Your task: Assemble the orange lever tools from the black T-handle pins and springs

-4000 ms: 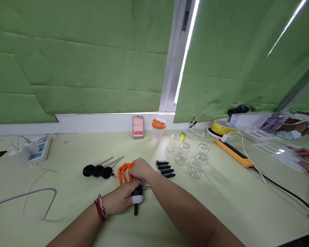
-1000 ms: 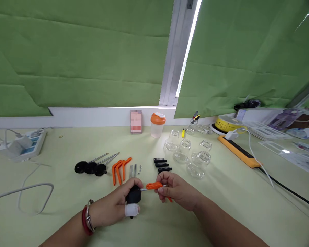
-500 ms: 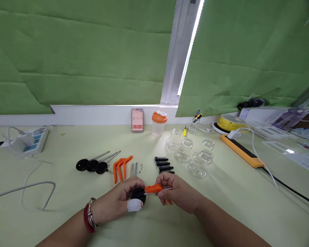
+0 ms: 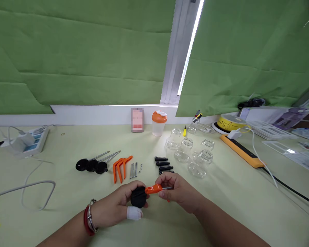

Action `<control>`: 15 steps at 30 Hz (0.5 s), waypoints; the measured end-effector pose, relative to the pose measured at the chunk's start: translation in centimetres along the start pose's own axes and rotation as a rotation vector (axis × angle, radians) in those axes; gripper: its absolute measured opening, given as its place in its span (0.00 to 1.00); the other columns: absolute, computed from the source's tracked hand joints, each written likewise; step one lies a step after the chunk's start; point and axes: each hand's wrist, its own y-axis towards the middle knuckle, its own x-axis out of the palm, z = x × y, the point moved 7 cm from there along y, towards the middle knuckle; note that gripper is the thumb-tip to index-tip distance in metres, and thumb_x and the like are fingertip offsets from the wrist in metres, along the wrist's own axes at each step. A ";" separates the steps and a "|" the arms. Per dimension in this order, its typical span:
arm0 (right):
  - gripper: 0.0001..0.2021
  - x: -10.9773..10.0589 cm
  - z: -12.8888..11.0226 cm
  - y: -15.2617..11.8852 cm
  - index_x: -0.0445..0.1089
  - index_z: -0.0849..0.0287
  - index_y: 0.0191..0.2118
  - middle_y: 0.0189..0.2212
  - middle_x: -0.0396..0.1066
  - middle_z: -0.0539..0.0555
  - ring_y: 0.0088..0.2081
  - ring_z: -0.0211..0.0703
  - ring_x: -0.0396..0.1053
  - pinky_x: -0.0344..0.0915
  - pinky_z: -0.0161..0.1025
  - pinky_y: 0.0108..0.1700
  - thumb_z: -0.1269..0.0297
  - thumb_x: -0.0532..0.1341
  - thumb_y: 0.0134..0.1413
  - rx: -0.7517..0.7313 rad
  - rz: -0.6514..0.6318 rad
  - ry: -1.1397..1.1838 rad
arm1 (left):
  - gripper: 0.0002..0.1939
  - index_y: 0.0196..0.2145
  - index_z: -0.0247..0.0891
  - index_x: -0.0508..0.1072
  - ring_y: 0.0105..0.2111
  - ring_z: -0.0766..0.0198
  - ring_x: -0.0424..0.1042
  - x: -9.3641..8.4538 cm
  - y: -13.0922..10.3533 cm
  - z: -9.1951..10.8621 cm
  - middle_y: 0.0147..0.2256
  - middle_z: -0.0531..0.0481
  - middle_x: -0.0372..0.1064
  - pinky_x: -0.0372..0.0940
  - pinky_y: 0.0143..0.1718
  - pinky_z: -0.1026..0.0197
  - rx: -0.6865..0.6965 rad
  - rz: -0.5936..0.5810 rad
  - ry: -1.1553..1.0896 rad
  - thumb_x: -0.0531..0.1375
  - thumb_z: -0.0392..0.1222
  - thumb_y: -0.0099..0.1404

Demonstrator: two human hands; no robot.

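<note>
1. In the head view, the left hand [image 4: 112, 206] was curled around a black, round, plastic-looking part [image 4: 138, 198], so its grip was closed on this part. A white wrapping [image 4: 134, 213] covered one finger, and a red bracelet [image 4: 87, 221] and a silver bracelet [image 4: 91, 216] were on the wrist.

2. The right hand [image 4: 179, 192] pinched a bright orange lever [image 4: 153, 188] between thumb and fingers. A thin metal rod [image 4: 167, 188] was at the far end of this lever, near the fingertips.

3. The orange lever lay between two and three o'clock from the black part and met its edge. I could not tell if they were fastened together.

4. Taking the black part as the centre of the clock, three bent orange levers [image 4: 124, 168] rested on the pale green table [image 4: 149, 235] at eleven o'clock. Beside them, close to twelve, were several slim silver metal screws [image 4: 136, 168] and some tiny silvery pieces [image 4: 141, 167], too small to name.

5. At ten o'clock lay three black discs [image 4: 92, 165] with thin metal rods.

6. Between one and two o'clock were four black ribbed pieces [image 4: 164, 168], and farther, toward two, four clear jars [image 4: 186, 148] stood.
</note>
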 end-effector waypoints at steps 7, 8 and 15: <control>0.13 -0.3 -1.0 -0.1 0.71 0.61 0.33 0.29 0.68 0.50 0.31 0.35 0.63 0.60 0.33 0.33 0.64 0.71 0.39 -0.083 0.049 -0.101 | 0.22 0.48 0.40 0.61 0.39 0.61 0.66 0.4 0.1 0.4 0.39 0.50 0.68 0.60 0.39 0.59 -0.015 -0.018 -0.013 0.64 0.40 0.58; 0.12 -0.3 -1.2 -0.2 0.72 0.61 0.33 0.29 0.68 0.50 0.32 0.35 0.63 0.61 0.34 0.34 0.64 0.71 0.39 -0.107 0.053 -0.123 | 0.22 0.47 0.41 0.61 0.38 0.62 0.65 0.4 0.1 0.5 0.38 0.51 0.68 0.60 0.39 0.59 -0.008 -0.019 -0.015 0.64 0.40 0.58; 0.12 -0.3 -1.7 -0.5 0.75 0.59 0.33 0.31 0.66 0.52 0.35 0.41 0.64 0.64 0.35 0.33 0.63 0.70 0.39 -0.170 0.097 -0.317 | 0.21 0.48 0.41 0.61 0.35 0.64 0.63 1.0 0.1 0.4 0.37 0.53 0.65 0.59 0.37 0.61 -0.023 -0.041 0.022 0.63 0.40 0.59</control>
